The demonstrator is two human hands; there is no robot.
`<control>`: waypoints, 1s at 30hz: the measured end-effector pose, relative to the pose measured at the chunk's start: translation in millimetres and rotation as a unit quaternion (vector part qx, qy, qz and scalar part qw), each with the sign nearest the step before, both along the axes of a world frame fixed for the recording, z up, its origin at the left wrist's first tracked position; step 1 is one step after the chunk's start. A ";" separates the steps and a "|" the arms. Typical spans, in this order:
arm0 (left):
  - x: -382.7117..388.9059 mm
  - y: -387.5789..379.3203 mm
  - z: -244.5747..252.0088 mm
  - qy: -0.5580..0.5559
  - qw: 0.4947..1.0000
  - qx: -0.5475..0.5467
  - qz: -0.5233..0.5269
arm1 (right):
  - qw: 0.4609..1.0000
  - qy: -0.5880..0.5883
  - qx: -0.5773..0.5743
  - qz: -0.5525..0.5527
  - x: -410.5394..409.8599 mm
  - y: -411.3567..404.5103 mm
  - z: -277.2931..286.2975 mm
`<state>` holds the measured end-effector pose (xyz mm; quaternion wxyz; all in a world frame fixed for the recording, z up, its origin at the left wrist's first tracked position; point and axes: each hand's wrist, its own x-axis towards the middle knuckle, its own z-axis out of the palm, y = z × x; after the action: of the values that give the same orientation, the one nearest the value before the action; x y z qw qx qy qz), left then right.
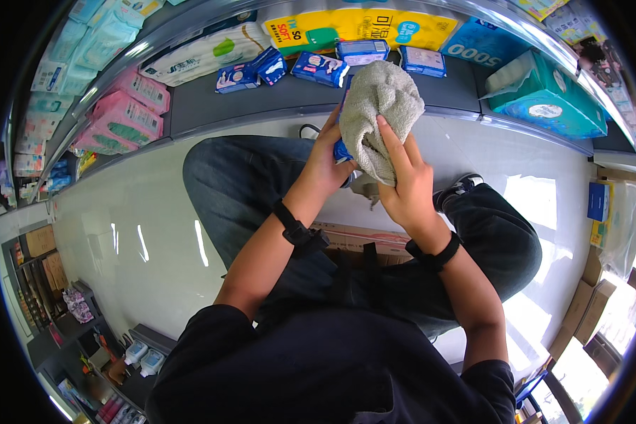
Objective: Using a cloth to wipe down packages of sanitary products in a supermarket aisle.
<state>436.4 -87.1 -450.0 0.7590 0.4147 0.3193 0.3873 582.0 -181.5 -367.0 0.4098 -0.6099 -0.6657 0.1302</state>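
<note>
My left hand (326, 156) grips a blue plastic-wrapped packet (341, 150), which is mostly hidden. Over the packet lies a crumpled beige terry cloth (381, 106), held by my right hand (409, 180) with the index finger pressed along it. Both hands are raised in front of the low grey shelf (307, 99). Behind them, several blue packets, such as a blue-and-white one (319, 69) and a pale-topped one (423, 61), sit loosely on that shelf.
Large yellow (360, 26) and white (206, 53) tissue packs line the shelf's back. A teal pack (548, 100) stands right, pink packs (124, 119) left. I sit on a cardboard box (360, 237), knees spread, on a glossy tile floor (138, 212). A metal shelf edge (191, 24) overhangs.
</note>
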 end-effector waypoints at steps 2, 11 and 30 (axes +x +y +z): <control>1.2 -1.1 2.7 0.028 0.997 0.065 0.004 | 1.000 0.021 0.018 -0.009 1.4 0.8 -4.4; -2.0 -1.3 29.8 -0.214 0.914 -0.335 -0.081 | 0.951 0.256 -0.098 -0.143 51.2 15.3 -28.2; -5.8 -7.5 27.4 -0.101 0.965 -0.230 -0.071 | 0.911 0.394 -0.118 -0.044 -28.4 -11.1 -19.9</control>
<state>430.6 -94.6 -422.6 0.8877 0.2092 0.2914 0.2887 553.6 -192.7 -386.9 0.5692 -0.5817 -0.4027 0.4189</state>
